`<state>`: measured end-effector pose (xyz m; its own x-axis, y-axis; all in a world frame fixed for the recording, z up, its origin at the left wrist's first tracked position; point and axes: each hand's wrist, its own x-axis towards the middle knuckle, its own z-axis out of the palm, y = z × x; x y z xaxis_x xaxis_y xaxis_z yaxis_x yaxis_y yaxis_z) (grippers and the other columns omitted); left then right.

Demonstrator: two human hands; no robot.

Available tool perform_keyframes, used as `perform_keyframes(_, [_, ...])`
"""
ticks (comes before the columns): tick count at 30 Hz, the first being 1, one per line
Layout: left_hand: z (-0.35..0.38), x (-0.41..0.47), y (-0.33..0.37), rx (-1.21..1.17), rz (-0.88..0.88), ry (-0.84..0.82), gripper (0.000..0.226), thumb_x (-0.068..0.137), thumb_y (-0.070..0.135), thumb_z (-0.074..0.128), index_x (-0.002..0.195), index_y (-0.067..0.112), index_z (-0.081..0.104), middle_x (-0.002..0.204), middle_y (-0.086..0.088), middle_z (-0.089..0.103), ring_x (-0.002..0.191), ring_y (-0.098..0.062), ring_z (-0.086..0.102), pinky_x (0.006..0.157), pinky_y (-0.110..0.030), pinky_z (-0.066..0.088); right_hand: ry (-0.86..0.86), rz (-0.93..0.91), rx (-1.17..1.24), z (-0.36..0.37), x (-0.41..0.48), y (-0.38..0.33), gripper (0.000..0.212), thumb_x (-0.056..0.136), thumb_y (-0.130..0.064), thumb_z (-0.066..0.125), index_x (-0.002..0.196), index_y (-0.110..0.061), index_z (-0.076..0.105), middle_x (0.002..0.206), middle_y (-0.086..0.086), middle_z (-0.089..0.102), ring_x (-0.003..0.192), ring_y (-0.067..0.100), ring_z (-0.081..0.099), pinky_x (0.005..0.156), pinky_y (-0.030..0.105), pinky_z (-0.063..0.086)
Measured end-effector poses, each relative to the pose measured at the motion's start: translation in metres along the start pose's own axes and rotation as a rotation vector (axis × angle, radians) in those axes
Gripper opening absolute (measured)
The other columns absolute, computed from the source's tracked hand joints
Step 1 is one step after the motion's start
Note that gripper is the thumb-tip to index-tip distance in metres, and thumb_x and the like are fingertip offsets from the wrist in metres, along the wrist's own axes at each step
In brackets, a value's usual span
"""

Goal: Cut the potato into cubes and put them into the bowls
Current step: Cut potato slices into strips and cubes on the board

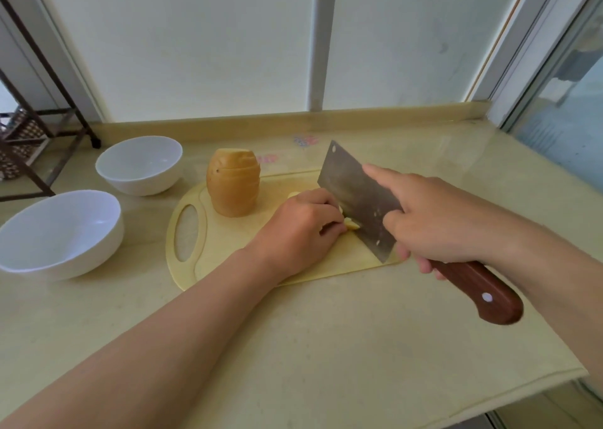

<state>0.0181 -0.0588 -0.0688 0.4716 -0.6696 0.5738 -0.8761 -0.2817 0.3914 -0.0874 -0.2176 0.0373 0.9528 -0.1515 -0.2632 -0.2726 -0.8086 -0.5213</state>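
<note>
Dicing, I reckon: my left hand (pixel 298 233) curls fingers (pixel 321 205) over potato pieces (pixel 351 223) against the cleaver (pixel 354 197) my right hand (pixel 437 229) grips; next chop wants them tucked back.

Even, diffuse daylight; wide-angle view.
Light enters through translucent window panels (pixel 208 37) behind the bench (pixel 293 330), whose glossy top shows faint glare at right; shadows are soft, frame edges bow, detail is slightly soft.

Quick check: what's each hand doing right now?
Left hand: fingers curled, holding potato pieces down on the cutting board.
Right hand: gripping the cleaver, index finger along the blade.
</note>
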Motion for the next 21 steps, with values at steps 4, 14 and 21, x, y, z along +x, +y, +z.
perform_keyframes(4, [-0.001, 0.0, 0.001, 0.019, -0.013, 0.017, 0.007, 0.083, 0.012, 0.073, 0.083, 0.006, 0.076, 0.088, -0.004, 0.065, 0.069, -0.011, 0.054, 0.065, -0.026, 0.049, 0.065, -0.017, 0.108, 0.002, 0.002, 0.009, 0.078, 0.098, -0.01, 0.041, 0.158, -0.054, 0.019, 0.079, 0.013, 0.071, 0.043, 0.017, 0.061, 0.046, 0.034, 0.056])
perform_keyframes(14, [-0.004, 0.001, 0.007, -0.002, -0.035, -0.003, 0.008, 0.078, 0.009, 0.075, 0.083, 0.009, 0.068, 0.088, -0.002, 0.062, 0.071, -0.015, 0.057, 0.065, -0.031, 0.051, 0.266, 0.034, 0.711, -0.014, -0.005, 0.06, 0.067, 0.096, 0.003, 0.046, 0.15, -0.038, 0.046, 0.065, 0.021, 0.068, 0.038, 0.022, 0.047, 0.038, 0.029, 0.043])
perform_keyframes(21, [-0.005, 0.001, 0.011, 0.014, -0.123, -0.067, 0.022, 0.079, 0.02, 0.071, 0.099, 0.016, 0.062, 0.104, 0.002, 0.053, 0.085, -0.013, 0.053, 0.078, -0.029, 0.05, 0.256, 0.098, 0.786, 0.008, -0.011, 0.089, 0.065, 0.097, 0.005, 0.045, 0.152, -0.03, 0.045, 0.064, 0.023, 0.066, 0.036, 0.021, 0.047, 0.034, 0.026, 0.041])
